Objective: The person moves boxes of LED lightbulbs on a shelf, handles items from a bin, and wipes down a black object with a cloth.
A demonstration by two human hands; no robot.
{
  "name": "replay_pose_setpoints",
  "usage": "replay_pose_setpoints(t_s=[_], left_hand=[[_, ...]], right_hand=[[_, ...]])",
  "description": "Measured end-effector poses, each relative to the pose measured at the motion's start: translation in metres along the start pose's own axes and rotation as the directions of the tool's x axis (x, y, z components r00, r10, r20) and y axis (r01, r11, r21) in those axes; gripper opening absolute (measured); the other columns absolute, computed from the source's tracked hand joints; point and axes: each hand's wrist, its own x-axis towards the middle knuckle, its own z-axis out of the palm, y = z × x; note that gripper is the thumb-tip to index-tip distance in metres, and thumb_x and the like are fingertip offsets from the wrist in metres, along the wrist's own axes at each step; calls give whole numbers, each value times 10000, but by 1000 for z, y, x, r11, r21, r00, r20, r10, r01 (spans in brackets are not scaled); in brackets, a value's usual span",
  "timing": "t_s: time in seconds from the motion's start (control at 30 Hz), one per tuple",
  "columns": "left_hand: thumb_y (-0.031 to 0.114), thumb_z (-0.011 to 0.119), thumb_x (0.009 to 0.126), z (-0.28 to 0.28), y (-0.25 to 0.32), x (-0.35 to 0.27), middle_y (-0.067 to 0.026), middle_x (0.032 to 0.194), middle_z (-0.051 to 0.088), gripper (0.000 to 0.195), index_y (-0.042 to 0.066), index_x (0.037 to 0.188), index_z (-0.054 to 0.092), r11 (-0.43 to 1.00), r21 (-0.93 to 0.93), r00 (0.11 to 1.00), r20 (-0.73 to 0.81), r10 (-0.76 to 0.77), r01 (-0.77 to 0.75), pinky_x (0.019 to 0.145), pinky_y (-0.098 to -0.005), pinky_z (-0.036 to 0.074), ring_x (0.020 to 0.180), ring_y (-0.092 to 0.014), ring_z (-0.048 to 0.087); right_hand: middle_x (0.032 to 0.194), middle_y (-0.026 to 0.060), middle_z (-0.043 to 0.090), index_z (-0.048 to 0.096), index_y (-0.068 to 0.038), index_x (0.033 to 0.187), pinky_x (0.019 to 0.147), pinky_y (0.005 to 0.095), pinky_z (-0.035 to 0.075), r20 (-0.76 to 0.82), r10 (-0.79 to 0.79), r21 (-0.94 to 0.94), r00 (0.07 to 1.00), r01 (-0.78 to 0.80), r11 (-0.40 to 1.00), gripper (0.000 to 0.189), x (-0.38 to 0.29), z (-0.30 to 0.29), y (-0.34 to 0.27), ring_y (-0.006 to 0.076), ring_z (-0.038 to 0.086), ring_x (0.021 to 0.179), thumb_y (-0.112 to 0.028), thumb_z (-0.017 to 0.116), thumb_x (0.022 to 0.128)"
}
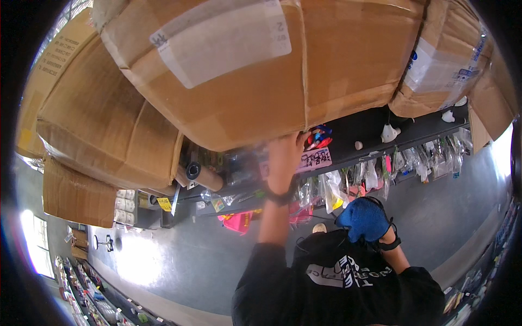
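Observation:
My left hand (285,148) reaches up to a black shelf (346,132), at the lower edge of a large cardboard carton (228,110). Its fingers are blurred and partly hidden by the carton, so I cannot tell whether they grip anything. Just right of it lie small red and blue items (320,136). Beside the wrist, a pink handwritten sign (316,159) is fixed along the shelf. A blue fabric mitt or cloth (363,220) covers my right hand (379,234), held low in front of my chest. The fingers beneath it are out of sight.
More cartons (102,118) stand to the left and another taped carton (444,69) to the right. Bagged goods (428,159) hang along the shelf front. A brown roll (206,177) sticks out at left. Pink items (236,222) are lower down, above the grey floor (195,261).

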Motion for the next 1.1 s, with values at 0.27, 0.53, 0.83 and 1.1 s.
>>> replay_pose_setpoints(t_s=[0.27,0.53,0.83,1.1], left_hand=[[153,746,753,-1,-7,-36,-97,746,622,335,64,1062,650,976,-154,950,-249,-189,154,596,-331,485,611,-233,585],[123,686,793,6,-25,-44,-121,831,653,172,58,950,660,993,-100,964,-253,-78,54,625,-352,501,717,-290,640],[136,641,828,0,-11,-27,-104,911,654,200,98,1023,664,993,86,989,-121,86,-76,626,-376,514,744,-315,637],[164,675,812,-1,-24,-47,-108,880,638,198,98,998,666,979,61,930,-330,-163,193,599,-362,490,688,-288,614]], right_hand=[[976,110,649,681,-125,971,823,411,471,240,58,-75,969,-41,996,332,-2,-4,4,332,603,926,-210,702,651],[1164,125,609,580,-62,1185,979,402,406,239,121,-4,963,-123,992,432,2,-18,-10,302,554,1116,-223,688,799],[1080,144,624,629,-72,1078,927,434,428,235,107,4,966,-111,994,383,-3,1,6,334,571,1038,-244,687,740],[1076,159,625,638,-56,1051,924,468,424,88,125,79,988,-132,988,372,-11,3,10,363,570,1026,-268,666,746]])
